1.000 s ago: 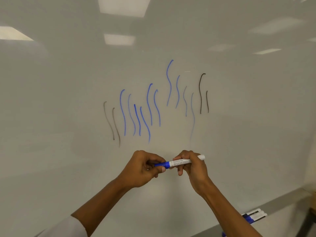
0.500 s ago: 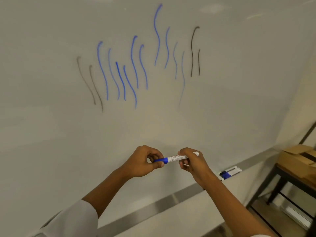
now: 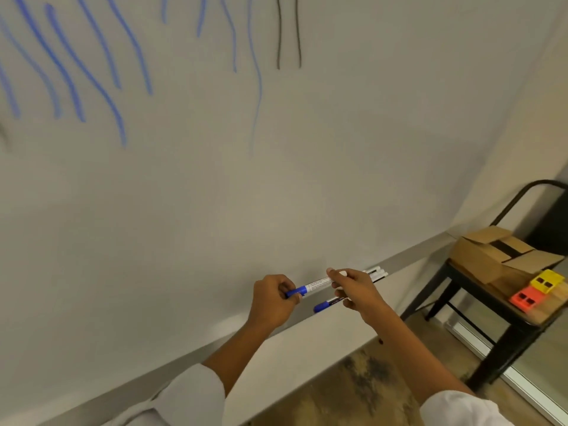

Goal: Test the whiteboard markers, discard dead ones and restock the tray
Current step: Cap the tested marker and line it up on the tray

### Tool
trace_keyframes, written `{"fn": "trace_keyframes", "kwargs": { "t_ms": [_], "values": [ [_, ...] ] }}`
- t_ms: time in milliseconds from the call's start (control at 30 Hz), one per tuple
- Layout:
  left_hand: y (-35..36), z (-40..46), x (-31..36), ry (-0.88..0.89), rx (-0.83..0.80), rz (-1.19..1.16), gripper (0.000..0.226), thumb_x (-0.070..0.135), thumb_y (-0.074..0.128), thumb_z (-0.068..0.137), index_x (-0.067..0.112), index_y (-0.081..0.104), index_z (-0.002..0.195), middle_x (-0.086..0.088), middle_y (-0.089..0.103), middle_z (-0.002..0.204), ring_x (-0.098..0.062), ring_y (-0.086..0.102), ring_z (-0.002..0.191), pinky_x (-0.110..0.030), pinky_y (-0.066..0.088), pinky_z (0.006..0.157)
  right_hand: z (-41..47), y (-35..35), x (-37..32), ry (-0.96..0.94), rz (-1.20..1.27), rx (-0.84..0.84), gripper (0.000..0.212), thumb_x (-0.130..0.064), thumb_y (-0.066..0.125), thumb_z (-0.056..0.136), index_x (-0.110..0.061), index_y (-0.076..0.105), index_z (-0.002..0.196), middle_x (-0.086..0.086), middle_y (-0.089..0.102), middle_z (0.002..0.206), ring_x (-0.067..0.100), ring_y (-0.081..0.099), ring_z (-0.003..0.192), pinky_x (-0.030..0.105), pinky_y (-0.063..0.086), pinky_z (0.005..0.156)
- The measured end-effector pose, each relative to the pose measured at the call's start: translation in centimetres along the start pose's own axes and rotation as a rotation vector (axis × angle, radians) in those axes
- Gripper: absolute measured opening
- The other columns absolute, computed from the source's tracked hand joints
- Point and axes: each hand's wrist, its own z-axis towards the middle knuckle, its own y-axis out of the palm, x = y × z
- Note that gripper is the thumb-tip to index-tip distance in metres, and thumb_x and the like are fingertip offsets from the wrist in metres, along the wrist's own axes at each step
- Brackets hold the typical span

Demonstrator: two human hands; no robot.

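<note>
We are pinching the blue cap in our left hand while our right hand is gripping the marker barrel, just above the tray.

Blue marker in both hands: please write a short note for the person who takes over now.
Left hand grips the cap end of the blue marker; right hand holds its barrel. The cap looks on.
Tray: other markers lie there, behind the right hand.
Whiteboard: blue and black test strokes are already drawn.
Left: place or discard this marker, then restock the tray. A cardboard box sits on the side table; its contents are hidden.
</note>
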Motion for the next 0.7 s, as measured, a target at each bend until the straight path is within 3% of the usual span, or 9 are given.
{"fn": "trace_keyframes", "kwargs": {
  "t_ms": [67, 167, 267, 367, 533, 700],
  "values": [
    [3.7, 1.6, -0.5, -0.096, 0.001, -0.012, 0.013, 0.007, 0.081, 0.071, 0.008, 0.070, 0.078, -0.005, 0.068, 0.072, -0.008, 0.059, 0.058, -0.008, 0.046, 0.055, 3.3, -1.5, 1.8, -0.002, -0.039, 0.063, 0.029, -0.039, 0.076, 0.083, -0.012, 0.070, 0.092, 0.004, 0.068, 0.079, 0.013, 0.057, 0.063, 0.021, 0.044, 0.051],
    [8.6, 4.1, -1.8, -0.205, -0.014, 0.023, 0.013, 0.003, 0.078, 0.073, 0.006, 0.069, 0.082, -0.009, 0.067, 0.078, -0.013, 0.060, 0.063, -0.009, 0.046, 0.057, 8.0, -3.2, 4.8, 0.000, -0.155, 0.128, 0.034, -0.040, 0.081, 0.078, -0.014, 0.065, 0.092, 0.007, 0.069, 0.085, 0.017, 0.061, 0.071, 0.028, 0.052, 0.065],
    [12.0, 6.4, -3.2, -0.262, -0.003, 0.079, 0.012, 0.003, 0.075, 0.077, 0.004, 0.069, 0.087, -0.009, 0.067, 0.083, -0.013, 0.060, 0.067, -0.015, 0.049, 0.064, 11.8, -4.1, 7.7, 0.002, -0.250, 0.121, 0.037, -0.040, 0.082, 0.077, -0.014, 0.061, 0.093, 0.007, 0.070, 0.085, 0.021, 0.065, 0.081, 0.028, 0.048, 0.074],
    [14.3, 7.7, -4.7, -0.288, 0.000, 0.142, 0.009, 0.002, 0.071, 0.079, 0.003, 0.069, 0.089, -0.011, 0.068, 0.085, -0.014, 0.058, 0.069, -0.019, 0.047, 0.068, 14.7, -4.2, 9.7, 0.020, -0.339, 0.076, 0.040, -0.040, 0.080, 0.079, -0.012, 0.064, 0.102, 0.007, 0.073, 0.087, 0.022, 0.068, 0.087, 0.027, 0.048, 0.080],
    [16.5, 8.1, -6.5, -0.290, 0.006, 0.247, 0.004, 0.000, 0.063, 0.083, 0.001, 0.067, 0.085, -0.014, 0.066, 0.083, -0.016, 0.054, 0.070, -0.022, 0.042, 0.068, 17.6, -3.9, 11.6, -0.010, -0.470, 0.004, 0.032, -0.030, 0.075, 0.085, -0.011, 0.070, 0.110, 0.003, 0.073, 0.094, 0.007, 0.059, 0.075, 0.014, 0.043, 0.074],
    [17.5, 8.4, -7.3, -0.259, -0.068, 0.342, 0.008, 0.008, 0.058, 0.090, 0.004, 0.064, 0.089, -0.013, 0.066, 0.092, -0.020, 0.058, 0.079, -0.026, 0.046, 0.072, 18.2, -3.7, 11.8, -0.097, -0.609, -0.006, 0.039, -0.018, 0.074, 0.085, -0.006, 0.068, 0.121, 0.009, 0.071, 0.115, 0.022, 0.068, 0.095, 0.020, 0.045, 0.080]
  ]
}}
